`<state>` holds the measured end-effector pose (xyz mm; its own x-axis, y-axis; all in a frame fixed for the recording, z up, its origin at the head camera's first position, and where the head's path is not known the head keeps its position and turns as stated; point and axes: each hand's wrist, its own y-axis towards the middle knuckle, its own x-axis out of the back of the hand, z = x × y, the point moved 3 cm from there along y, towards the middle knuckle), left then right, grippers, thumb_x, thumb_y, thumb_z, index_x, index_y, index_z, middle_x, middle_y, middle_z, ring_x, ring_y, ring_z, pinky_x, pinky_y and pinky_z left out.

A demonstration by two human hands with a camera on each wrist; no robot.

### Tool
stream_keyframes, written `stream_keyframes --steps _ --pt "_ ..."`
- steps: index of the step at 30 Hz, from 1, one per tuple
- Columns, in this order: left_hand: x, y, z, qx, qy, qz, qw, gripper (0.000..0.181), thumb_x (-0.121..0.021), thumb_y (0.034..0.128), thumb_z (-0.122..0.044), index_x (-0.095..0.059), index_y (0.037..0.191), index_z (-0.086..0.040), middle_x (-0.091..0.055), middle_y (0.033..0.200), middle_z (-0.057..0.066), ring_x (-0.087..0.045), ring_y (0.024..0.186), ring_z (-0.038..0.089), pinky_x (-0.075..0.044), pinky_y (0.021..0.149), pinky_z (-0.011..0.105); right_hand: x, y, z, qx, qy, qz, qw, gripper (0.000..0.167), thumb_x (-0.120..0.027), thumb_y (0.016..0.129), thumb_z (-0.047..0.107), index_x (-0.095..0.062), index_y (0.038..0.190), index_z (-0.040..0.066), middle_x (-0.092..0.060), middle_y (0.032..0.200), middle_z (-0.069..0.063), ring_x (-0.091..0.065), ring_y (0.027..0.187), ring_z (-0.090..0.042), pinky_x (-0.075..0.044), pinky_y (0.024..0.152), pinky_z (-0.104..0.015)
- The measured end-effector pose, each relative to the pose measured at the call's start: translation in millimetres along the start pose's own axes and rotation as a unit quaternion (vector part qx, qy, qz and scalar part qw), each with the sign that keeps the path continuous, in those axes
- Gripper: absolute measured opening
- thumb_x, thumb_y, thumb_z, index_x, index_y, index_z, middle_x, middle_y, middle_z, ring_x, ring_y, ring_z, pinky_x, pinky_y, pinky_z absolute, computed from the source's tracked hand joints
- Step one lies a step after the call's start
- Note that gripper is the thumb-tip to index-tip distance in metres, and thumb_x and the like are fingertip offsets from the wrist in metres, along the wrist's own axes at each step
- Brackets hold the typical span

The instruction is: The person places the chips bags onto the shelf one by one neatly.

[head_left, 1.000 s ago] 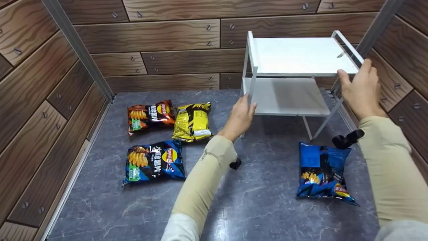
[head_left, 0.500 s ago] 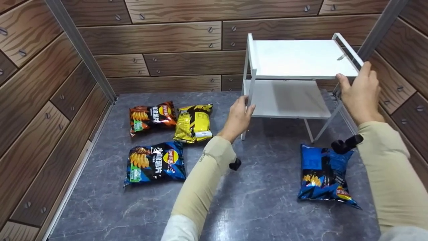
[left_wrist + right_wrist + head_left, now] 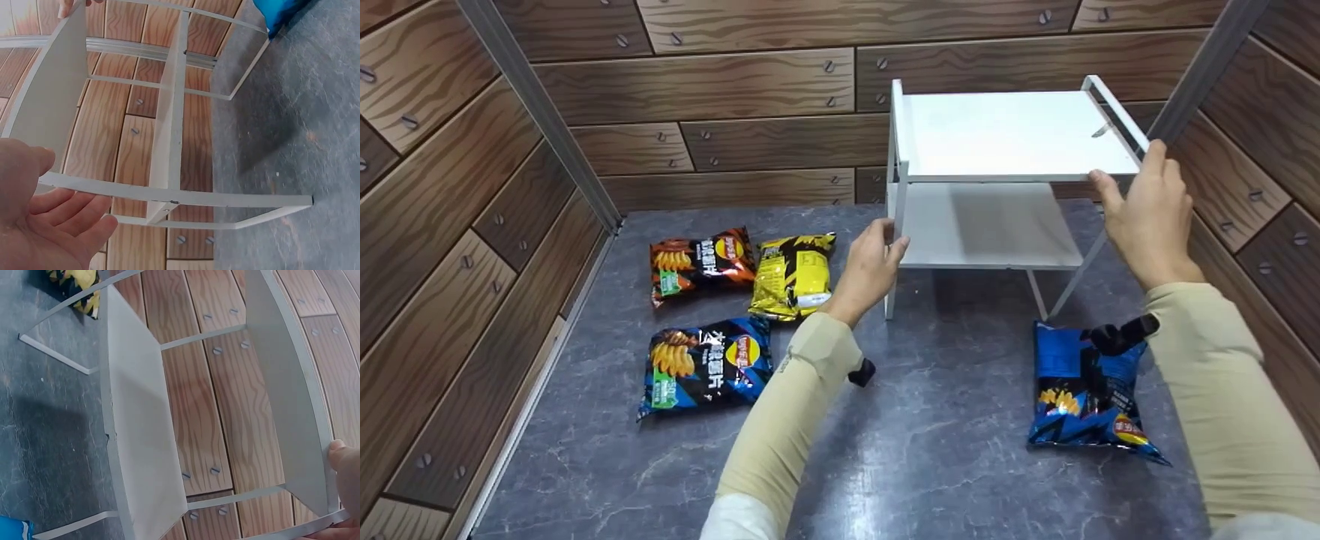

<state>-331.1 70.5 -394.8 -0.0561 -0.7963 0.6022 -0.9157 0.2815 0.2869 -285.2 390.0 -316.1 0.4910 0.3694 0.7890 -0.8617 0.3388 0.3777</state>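
Note:
A white two-tier metal shelf rack (image 3: 1005,139) stands at the back right of the grey marbled floor, both hands on it. My left hand (image 3: 868,266) holds its left front leg; in the left wrist view the thumb of the left hand (image 3: 50,208) lies on one side of the bar and the fingers on the other. My right hand (image 3: 1151,214) grips the top right front corner, thumb on the top shelf's front edge. The right wrist view shows the thumb of the right hand (image 3: 346,467) against that edge; its other fingers are mostly hidden.
A blue chip bag (image 3: 1054,390) lies in front of the rack's right side. To the left lie an orange-brown chip bag (image 3: 701,262), a yellow one (image 3: 795,274) and another blue one (image 3: 709,364). Wood-patterned walls (image 3: 765,82) enclose the floor at the back and sides.
The rack has shifted left and slightly nearer, with both hands moving along on it. The chip bags have stayed where they were.

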Motion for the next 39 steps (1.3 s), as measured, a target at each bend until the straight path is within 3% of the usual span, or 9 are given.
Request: stream_keyframes --steps 7,19,33,39 --pt "13.7 -7.8 8.9 0.004 0.009 -0.007 0.9999 0.034 -0.054 0.1025 -0.022 -0.054 0.129 -0.001 -0.066 0.119 0.014 -0.064 0.112 0.025 -0.053 0.099 0.031 -3 -8.3 12 0.045 -0.004 -0.028 0.9986 0.083 -0.049 0.1 0.047 -0.015 0.154 -0.006 -0.043 0.131 -0.043 -0.047 0.111 -0.063 -0.039 0.093 -0.07" --pt "33.6 -18.8 21.1 0.026 -0.014 0.008 0.9995 0.035 -0.048 0.1048 -0.028 -0.056 0.128 -0.003 -0.067 0.117 0.012 -0.064 0.108 0.022 -0.054 0.095 0.032 -7 -19.4 26 0.067 -0.005 -0.028 0.9973 0.078 -0.052 0.101 0.041 -0.019 0.153 -0.007 -0.046 0.128 -0.043 -0.051 0.101 -0.063 -0.044 0.085 -0.07" --pt "63.3 -30.4 33.4 0.025 0.032 -0.009 0.9991 0.036 -0.045 0.1057 -0.031 -0.064 0.121 -0.004 -0.072 0.109 0.012 -0.068 0.097 0.024 -0.056 0.085 0.038 -17 -32.5 44 0.1 0.004 -0.043 0.9941 0.077 -0.054 0.1 0.039 -0.024 0.152 -0.009 -0.05 0.123 -0.041 -0.055 0.091 -0.063 -0.046 0.075 -0.068" --pt "74.3 -33.5 36.4 0.028 0.037 -0.022 0.9987 0.038 -0.044 0.1062 -0.033 -0.067 0.117 -0.004 -0.072 0.1 0.012 -0.066 0.087 0.024 -0.055 0.08 0.039 -19 -35.3 52 0.105 0.009 -0.038 0.9937 0.077 -0.052 0.101 0.041 -0.023 0.153 -0.007 -0.05 0.124 -0.04 -0.055 0.093 -0.063 -0.046 0.077 -0.068"
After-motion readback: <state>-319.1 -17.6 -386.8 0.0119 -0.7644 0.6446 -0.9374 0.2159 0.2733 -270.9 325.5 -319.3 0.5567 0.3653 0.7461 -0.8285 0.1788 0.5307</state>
